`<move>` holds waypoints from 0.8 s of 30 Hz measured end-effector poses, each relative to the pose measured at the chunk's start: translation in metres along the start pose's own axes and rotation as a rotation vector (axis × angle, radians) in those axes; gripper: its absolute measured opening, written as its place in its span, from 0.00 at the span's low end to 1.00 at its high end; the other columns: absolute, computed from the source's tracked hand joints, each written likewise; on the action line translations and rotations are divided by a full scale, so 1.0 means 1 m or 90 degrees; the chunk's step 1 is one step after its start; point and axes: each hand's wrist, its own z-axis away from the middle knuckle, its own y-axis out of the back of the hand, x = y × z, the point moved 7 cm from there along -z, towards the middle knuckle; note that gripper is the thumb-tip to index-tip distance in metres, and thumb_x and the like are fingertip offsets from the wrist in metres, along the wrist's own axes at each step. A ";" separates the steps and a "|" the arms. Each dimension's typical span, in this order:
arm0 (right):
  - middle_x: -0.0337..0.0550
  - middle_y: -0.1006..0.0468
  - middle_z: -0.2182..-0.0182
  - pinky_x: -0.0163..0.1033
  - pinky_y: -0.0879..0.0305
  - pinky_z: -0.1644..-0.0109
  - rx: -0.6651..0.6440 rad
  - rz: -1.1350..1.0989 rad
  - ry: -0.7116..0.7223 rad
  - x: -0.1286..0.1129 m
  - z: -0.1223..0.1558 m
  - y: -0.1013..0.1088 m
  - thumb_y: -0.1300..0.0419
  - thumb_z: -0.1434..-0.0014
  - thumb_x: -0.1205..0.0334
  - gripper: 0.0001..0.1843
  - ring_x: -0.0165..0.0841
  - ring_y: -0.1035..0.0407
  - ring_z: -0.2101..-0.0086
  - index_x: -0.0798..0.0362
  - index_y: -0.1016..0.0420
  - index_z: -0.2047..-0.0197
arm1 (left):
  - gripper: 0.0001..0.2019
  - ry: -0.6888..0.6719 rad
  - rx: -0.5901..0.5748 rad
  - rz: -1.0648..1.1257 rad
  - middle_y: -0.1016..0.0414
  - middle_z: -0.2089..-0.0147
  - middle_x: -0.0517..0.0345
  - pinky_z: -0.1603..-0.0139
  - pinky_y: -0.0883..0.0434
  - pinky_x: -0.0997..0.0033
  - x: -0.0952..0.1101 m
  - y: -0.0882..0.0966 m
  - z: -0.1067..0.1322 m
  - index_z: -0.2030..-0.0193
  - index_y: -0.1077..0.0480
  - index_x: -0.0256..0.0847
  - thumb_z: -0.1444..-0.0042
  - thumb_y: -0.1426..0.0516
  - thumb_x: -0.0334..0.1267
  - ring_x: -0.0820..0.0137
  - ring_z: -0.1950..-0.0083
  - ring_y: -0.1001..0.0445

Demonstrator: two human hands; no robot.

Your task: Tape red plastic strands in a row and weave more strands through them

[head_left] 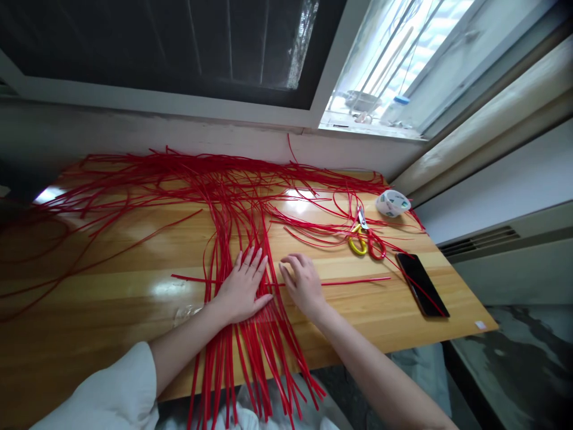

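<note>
My left hand lies flat with its fingers stretched out, pressing on a bundle of long, thin red plastic strips. These strips run lengthwise across the table and hang over its near edge. Just right of the bundle is my right hand, fingers bent and a small gap showing between thumb and forefinger. Nothing shows in its grasp. A single red cross strip lies sideways across the bundle and passes by my right hand. How it crosses the bundle is partly hidden by my left hand.
A heap of loose red strips lies along the wall at the wooden table's back. On the right are scissors with yellow and red handles, a roll of tape and a black phone. A window stands behind.
</note>
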 end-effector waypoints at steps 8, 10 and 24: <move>0.43 0.29 0.71 0.38 0.38 0.64 -0.024 -0.107 -0.182 0.049 0.054 0.021 0.49 0.40 0.57 0.11 0.34 0.34 0.69 0.51 0.29 0.68 | 0.40 0.013 0.027 0.015 0.59 0.31 0.38 0.35 0.59 0.46 -0.001 0.003 0.002 0.33 0.58 0.32 0.45 0.56 0.59 0.54 0.31 0.64; 0.44 0.29 0.71 0.40 0.38 0.63 -0.031 -0.104 -0.173 0.046 0.065 0.017 0.48 0.41 0.57 0.11 0.35 0.35 0.68 0.51 0.28 0.69 | 0.40 0.010 0.023 0.014 0.58 0.32 0.37 0.35 0.59 0.46 -0.001 0.003 0.002 0.34 0.54 0.33 0.45 0.57 0.60 0.54 0.31 0.64; 0.46 0.29 0.68 0.42 0.38 0.60 0.026 -0.130 -0.217 0.030 0.099 0.014 0.51 0.39 0.58 0.10 0.37 0.35 0.64 0.51 0.30 0.65 | 0.29 0.074 0.149 0.010 0.47 0.34 0.47 0.36 0.63 0.39 -0.006 0.021 0.007 0.35 0.49 0.41 0.42 0.53 0.48 0.51 0.31 0.59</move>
